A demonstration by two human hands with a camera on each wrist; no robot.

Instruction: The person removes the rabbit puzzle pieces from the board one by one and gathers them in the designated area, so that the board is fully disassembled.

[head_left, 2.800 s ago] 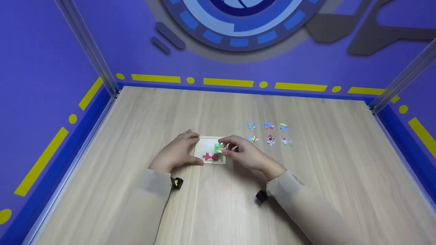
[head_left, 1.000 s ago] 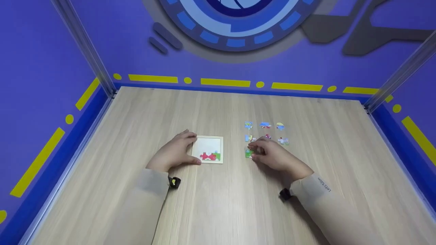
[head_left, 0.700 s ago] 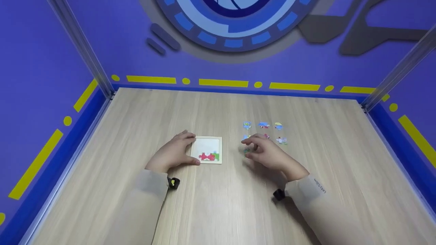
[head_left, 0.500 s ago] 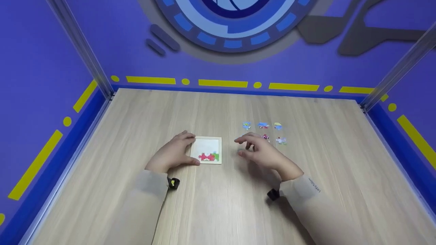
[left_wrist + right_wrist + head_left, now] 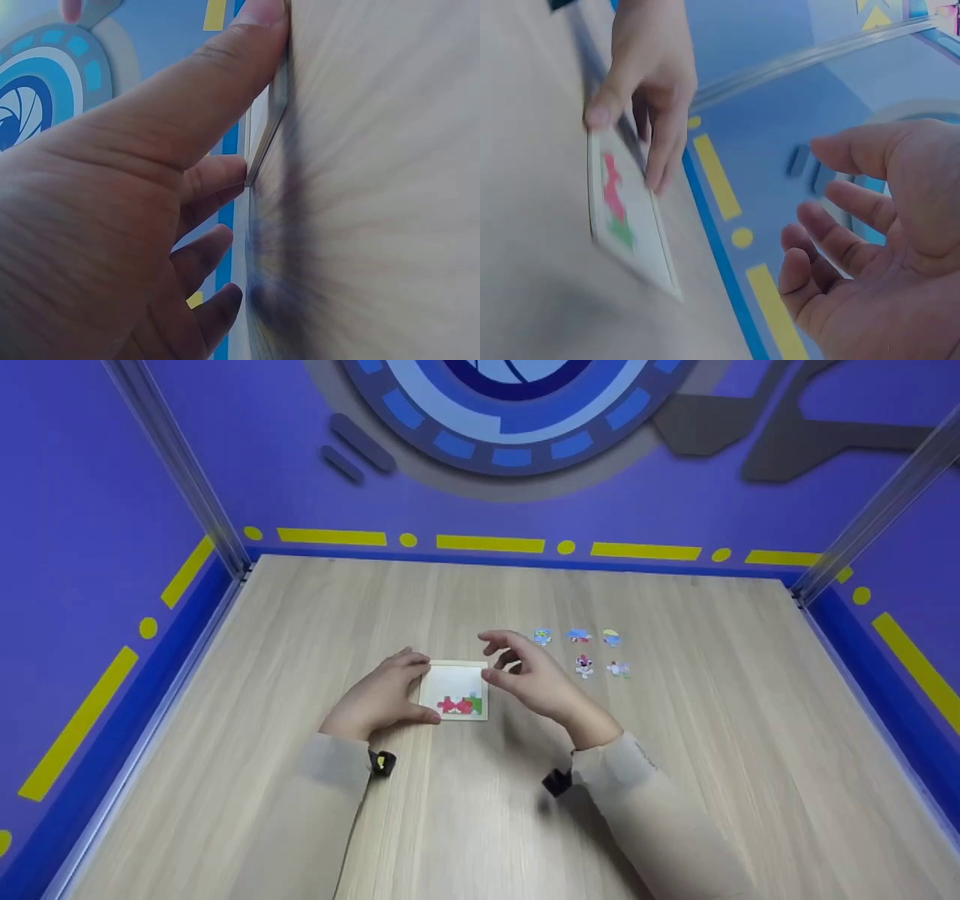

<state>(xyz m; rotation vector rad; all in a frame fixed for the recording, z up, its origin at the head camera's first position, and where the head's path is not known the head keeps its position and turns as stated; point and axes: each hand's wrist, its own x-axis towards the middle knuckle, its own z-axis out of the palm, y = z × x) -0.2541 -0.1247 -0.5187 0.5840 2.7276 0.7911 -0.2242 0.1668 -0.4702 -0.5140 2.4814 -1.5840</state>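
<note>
My left hand (image 5: 382, 694) grips the left side of a small square puzzle frame (image 5: 484, 690), its thumb at the near corner and its fingers at the far one. Along the frame's near edge lie red puzzle pieces (image 5: 454, 705) and a green piece (image 5: 476, 704). My right hand (image 5: 534, 679) hovers at the frame's right edge. In the right wrist view, the right hand's loosely bent fingers (image 5: 840, 232) stand apart from the thumb with nothing between them. The frame's edge also shows beyond my left thumb (image 5: 214, 82) in the left wrist view.
Loose puzzle pieces lie on the wooden table (image 5: 450, 825) to the right. A blue piece (image 5: 542, 636), a blue-and-red piece (image 5: 578, 635) and a yellow-and-blue piece (image 5: 611, 637) form the far row. Nearer are a red-and-white piece (image 5: 584, 666) and a pale piece (image 5: 619, 668).
Holding a green piece over the frame earlier, my right hand then had its fingers at a green piece on the table to the right. It has since moved back left without one. The left hand stays.
</note>
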